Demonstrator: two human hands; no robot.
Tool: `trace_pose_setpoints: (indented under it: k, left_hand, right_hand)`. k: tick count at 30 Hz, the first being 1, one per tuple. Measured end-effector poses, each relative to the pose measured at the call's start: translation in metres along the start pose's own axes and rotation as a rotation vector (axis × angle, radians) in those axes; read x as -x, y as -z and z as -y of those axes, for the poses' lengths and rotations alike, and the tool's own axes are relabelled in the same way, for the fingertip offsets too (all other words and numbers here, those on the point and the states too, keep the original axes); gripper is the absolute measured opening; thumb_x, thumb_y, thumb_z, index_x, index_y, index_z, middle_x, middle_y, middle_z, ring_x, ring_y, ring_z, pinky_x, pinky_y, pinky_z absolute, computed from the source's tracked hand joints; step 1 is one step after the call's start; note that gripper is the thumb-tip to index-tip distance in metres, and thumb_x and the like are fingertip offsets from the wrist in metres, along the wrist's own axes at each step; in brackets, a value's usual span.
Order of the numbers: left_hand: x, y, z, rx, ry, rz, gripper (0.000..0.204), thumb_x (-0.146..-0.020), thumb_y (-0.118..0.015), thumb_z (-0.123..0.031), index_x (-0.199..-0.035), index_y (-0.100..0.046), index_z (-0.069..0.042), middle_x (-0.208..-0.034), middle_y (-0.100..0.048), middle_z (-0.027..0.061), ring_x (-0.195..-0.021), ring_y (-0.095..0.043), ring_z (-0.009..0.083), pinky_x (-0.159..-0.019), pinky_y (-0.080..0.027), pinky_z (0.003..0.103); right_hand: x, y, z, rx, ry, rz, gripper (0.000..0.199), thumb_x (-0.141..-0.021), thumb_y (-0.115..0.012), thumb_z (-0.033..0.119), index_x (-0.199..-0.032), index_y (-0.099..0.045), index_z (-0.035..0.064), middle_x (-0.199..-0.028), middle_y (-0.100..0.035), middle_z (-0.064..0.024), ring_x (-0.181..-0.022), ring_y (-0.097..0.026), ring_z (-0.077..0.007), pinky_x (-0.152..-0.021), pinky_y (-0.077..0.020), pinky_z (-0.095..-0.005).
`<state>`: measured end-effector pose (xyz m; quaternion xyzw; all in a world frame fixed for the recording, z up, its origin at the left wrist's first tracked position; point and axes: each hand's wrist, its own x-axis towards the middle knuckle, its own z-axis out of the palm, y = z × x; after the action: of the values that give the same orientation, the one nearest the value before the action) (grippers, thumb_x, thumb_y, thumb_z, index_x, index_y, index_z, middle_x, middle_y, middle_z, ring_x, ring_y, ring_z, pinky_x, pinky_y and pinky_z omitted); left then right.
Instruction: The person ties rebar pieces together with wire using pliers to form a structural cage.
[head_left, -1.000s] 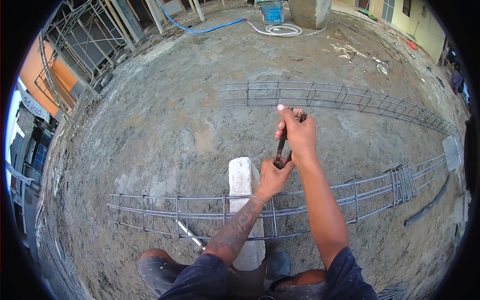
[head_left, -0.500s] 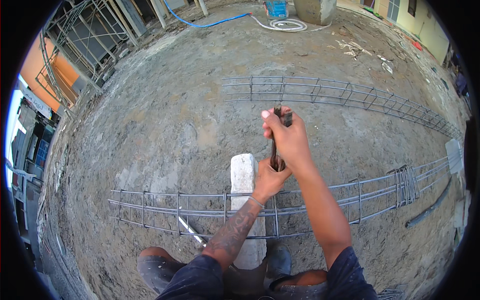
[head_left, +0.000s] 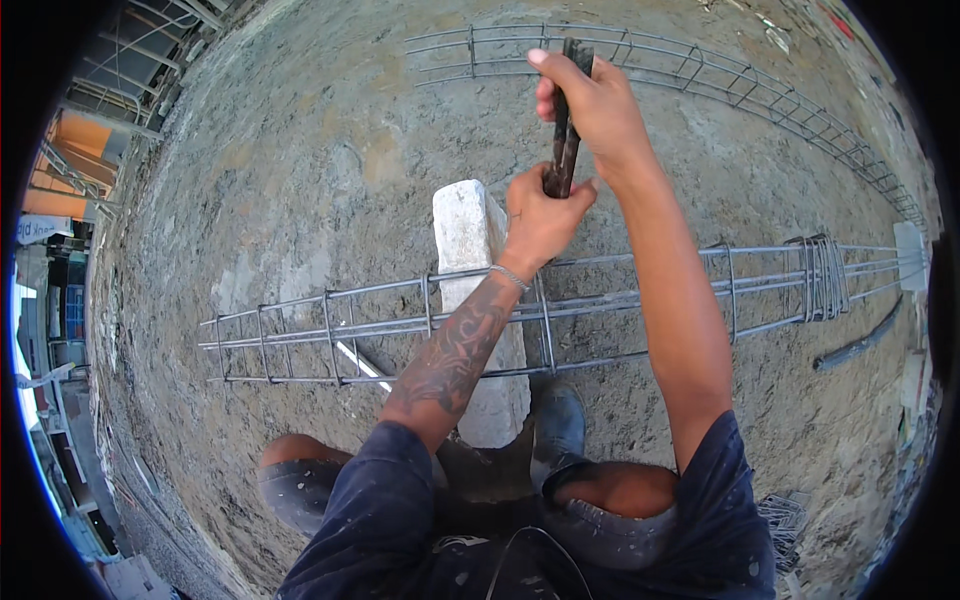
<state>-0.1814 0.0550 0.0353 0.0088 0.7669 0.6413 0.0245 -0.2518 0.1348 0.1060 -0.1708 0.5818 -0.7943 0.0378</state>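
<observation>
Both my hands are closed on an upright dark bundle of thin rods that looks like tie wire (head_left: 565,150), held above a rebar cage. My left hand (head_left: 540,218) grips its lower end, fist closed. Higher up, my right hand (head_left: 600,105) wraps the upper part, the thumb sticking out to the left. Below them, the long rebar cage (head_left: 333,340) lies across a whitish block (head_left: 492,415), and my left forearm passes over it. Several stirrups (head_left: 822,278) are bunched together toward the cage's right end.
A second rebar cage (head_left: 690,68) lies on the rough ground (head_left: 300,190) farther off. Dark pipe (head_left: 860,335) rests at the right, and a white strip (head_left: 362,365) lies by the near cage. My boot (head_left: 558,425) stands beside the block. More bent metal pieces (head_left: 785,525) sit lower right.
The view has tilted down, so the cages and block appear higher and the hose and bucket have left the picture. Both hands still hold the wire bundle.
</observation>
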Motion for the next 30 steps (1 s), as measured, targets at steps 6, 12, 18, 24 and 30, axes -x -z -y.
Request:
trace_pose_setpoints:
  k: [6,12,18,24,30]
  left_hand:
    - [0.004,0.001,-0.02,-0.476,0.027,-0.216,0.034,-0.069,-0.072,-0.031,-0.069,-0.055,-0.001,-0.062,-0.06,0.0065,-0.055,-0.057,0.0155,-0.052,-0.044,0.03]
    - [-0.017,0.035,-0.006,0.308,0.162,0.349,0.027,-0.084,-0.062,-0.021,-0.096,-0.052,0.0,-0.083,-0.061,0.0082,-0.068,-0.061,0.0153,-0.06,-0.049,0.027]
    - [-0.014,0.03,-0.003,0.478,0.182,0.276,0.024,-0.081,-0.065,-0.016,-0.092,-0.051,0.0,-0.073,-0.058,0.0057,-0.064,-0.06,0.014,-0.057,-0.05,0.026]
    - [-0.018,0.033,-0.006,0.439,0.198,0.401,0.021,-0.078,-0.068,-0.012,-0.086,-0.052,-0.001,-0.068,-0.057,0.0041,-0.058,-0.058,0.0118,-0.055,-0.049,0.024]
    - [-0.02,0.037,-0.004,0.455,0.176,0.463,0.018,-0.08,-0.065,-0.013,-0.086,-0.053,-0.002,-0.074,-0.058,0.0056,-0.062,-0.059,0.013,-0.057,-0.049,0.025]
  right_hand:
    - [-0.009,0.005,-0.011,-0.119,-0.141,-0.166,0.042,-0.078,-0.066,0.043,-0.07,-0.05,0.0052,-0.055,-0.046,0.0007,-0.045,-0.045,-0.0102,-0.046,-0.0419,-0.0263]
    - [-0.017,0.009,-0.019,-0.23,-0.135,0.026,0.042,-0.085,-0.056,0.042,-0.088,-0.054,0.0001,-0.068,-0.052,-0.0043,-0.058,-0.054,-0.0146,-0.058,-0.0493,-0.0313]
    - [-0.007,0.01,-0.013,-0.2,-0.054,-0.043,0.045,-0.091,-0.048,0.034,-0.113,-0.048,-0.0053,-0.095,-0.055,-0.0134,-0.085,-0.058,-0.023,-0.076,-0.0535,-0.0384]
    - [0.005,-0.003,0.005,-0.151,-0.086,-0.14,0.045,-0.09,-0.049,0.036,-0.111,-0.049,-0.0037,-0.093,-0.055,-0.0119,-0.083,-0.058,-0.0201,-0.075,-0.0533,-0.0348]
    - [0.001,-0.009,0.002,-0.01,-0.042,-0.211,0.046,-0.089,-0.05,0.039,-0.107,-0.051,-0.0027,-0.091,-0.056,-0.0107,-0.081,-0.059,-0.018,-0.073,-0.0527,-0.0323]
